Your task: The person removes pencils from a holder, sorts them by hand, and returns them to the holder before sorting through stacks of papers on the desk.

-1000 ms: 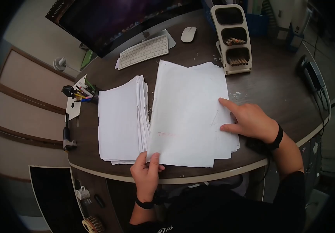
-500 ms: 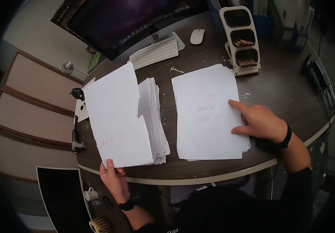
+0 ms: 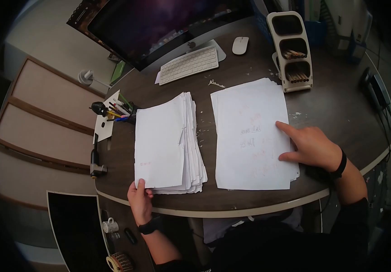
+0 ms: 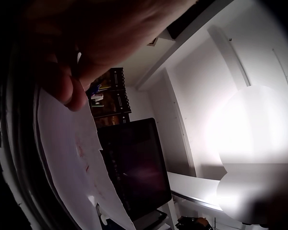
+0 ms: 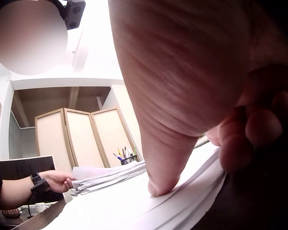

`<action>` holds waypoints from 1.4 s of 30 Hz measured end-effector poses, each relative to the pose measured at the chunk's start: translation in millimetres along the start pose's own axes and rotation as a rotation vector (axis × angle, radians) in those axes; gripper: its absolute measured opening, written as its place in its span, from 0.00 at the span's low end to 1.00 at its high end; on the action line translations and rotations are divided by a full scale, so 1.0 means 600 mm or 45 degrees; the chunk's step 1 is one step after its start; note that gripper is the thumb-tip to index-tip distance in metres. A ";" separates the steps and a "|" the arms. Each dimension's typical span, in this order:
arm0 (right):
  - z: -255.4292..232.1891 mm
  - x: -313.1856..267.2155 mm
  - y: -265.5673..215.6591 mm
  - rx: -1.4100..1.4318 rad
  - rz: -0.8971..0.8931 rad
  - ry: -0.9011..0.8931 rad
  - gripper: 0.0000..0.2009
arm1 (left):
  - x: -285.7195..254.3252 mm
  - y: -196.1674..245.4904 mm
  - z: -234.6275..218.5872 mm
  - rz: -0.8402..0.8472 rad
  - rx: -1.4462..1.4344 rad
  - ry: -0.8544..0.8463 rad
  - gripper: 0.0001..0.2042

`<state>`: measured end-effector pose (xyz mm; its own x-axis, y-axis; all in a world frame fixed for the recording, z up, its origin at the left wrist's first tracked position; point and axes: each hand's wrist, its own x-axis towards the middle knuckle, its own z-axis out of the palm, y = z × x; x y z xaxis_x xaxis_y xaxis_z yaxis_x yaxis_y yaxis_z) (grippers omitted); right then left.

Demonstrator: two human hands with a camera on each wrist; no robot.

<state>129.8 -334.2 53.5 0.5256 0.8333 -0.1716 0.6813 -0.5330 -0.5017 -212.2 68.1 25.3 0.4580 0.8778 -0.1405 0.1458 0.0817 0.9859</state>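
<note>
In the head view, two piles of white paper lie side by side on a dark desk. My left hand pinches the lower left corner of a white sheet between thumb and fingers, over the left stack with its uneven right edges. Faint red writing shows on that sheet. My right hand rests at the right edge of the other paper stack, index finger and thumb stretched out over the top page, which bears grey and red handwriting. In the right wrist view the thumb presses on the paper.
Behind the papers are a keyboard, a mouse and a monitor. A pencil holder stands beyond the right stack, a pen cup beyond the left one. White scraps lie between. A mug sits lower left.
My left hand has carried a sheet leftward off the right stack and lowered it onto the left stack. The right hand has stayed on the right stack, where a page with handwriting now shows.
</note>
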 end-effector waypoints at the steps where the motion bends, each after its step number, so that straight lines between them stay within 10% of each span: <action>1: 0.000 0.000 0.000 0.001 -0.002 0.004 0.41 | 0.001 0.001 0.001 -0.001 0.000 0.004 0.09; 7: 0.005 -0.004 0.003 0.030 0.006 0.005 0.40 | -0.023 0.018 0.027 -0.002 0.260 0.097 0.11; 11: 0.003 -0.004 0.006 0.025 -0.014 0.007 0.40 | -0.083 0.008 0.060 0.371 0.737 0.549 0.11; 17: 0.000 -0.006 0.002 -0.033 -0.010 -0.027 0.40 | -0.207 0.003 0.192 0.480 0.758 -0.323 0.10; 23: 0.010 -0.006 0.017 -0.038 -0.155 0.057 0.44 | -0.217 0.001 0.280 0.488 0.972 -0.383 0.15; 42: -0.007 0.004 -0.010 0.028 -0.008 -0.068 0.49 | -0.221 -0.012 0.214 0.098 -0.209 -0.215 0.08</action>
<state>128.9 -329.8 59.9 0.4931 0.8434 -0.2135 0.6724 -0.5252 -0.5216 -161.4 -109.3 25.2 0.6041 0.7943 -0.0642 -0.0333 0.1056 0.9938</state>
